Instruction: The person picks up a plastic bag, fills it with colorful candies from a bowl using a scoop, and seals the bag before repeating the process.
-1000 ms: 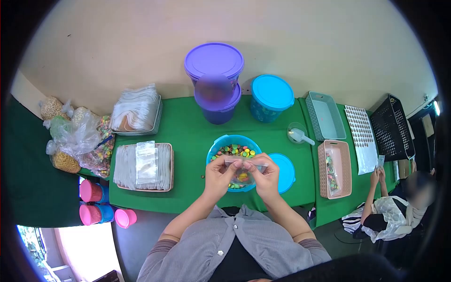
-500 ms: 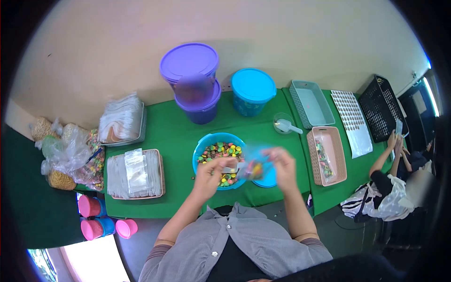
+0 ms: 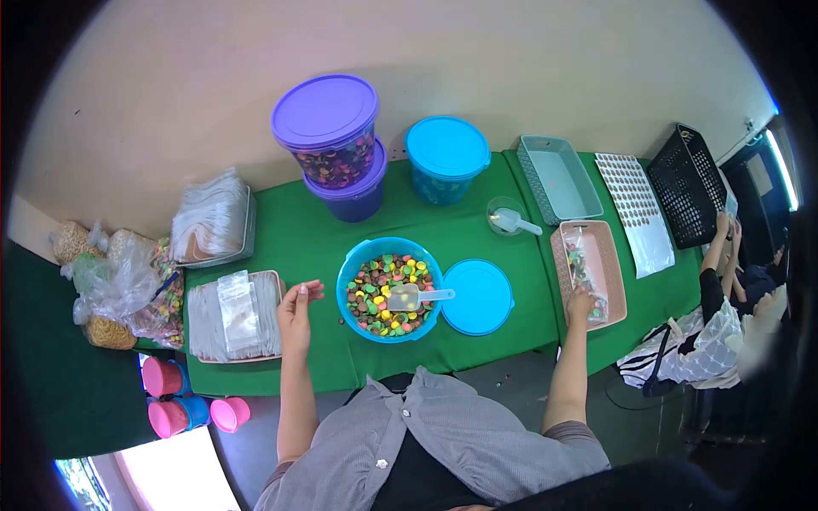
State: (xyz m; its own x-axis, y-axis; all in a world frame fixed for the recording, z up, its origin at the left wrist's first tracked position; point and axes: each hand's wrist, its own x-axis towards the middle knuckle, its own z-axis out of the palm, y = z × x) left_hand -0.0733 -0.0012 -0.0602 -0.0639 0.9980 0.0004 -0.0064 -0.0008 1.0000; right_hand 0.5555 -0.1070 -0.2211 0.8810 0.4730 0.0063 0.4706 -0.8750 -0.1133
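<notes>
My left hand [image 3: 298, 308] hovers over the green cloth between the blue bowl and the basket of clear bags, fingers apart and holding nothing. The blue bowl [image 3: 345, 313] holds many coloured candies, with a clear scoop [image 3: 407, 297] lying on them. To the bowl's right lies a round blue lid [image 3: 477, 296]. My right hand [image 3: 581, 305] is inside the pink basket [image 3: 615, 289], its fingers closed on a clear bag of candies [image 3: 581, 264]. Empty clear bags [image 3: 242, 313] fill the basket at the left.
Purple-lidded tubs [image 3: 324, 111] are stacked at the back beside a blue tub [image 3: 446, 157]. A second scoop in a cup [image 3: 509, 220], a grey-green basket [image 3: 558, 183], a sticker sheet [image 3: 635, 204] and a black basket [image 3: 682, 187] stand rightward. Another person [image 3: 716, 324] is at far right.
My right hand has moved right from above the bowl into the pink basket with the bag. My left hand has let go of the scoop, now in the bowl, and moved left.
</notes>
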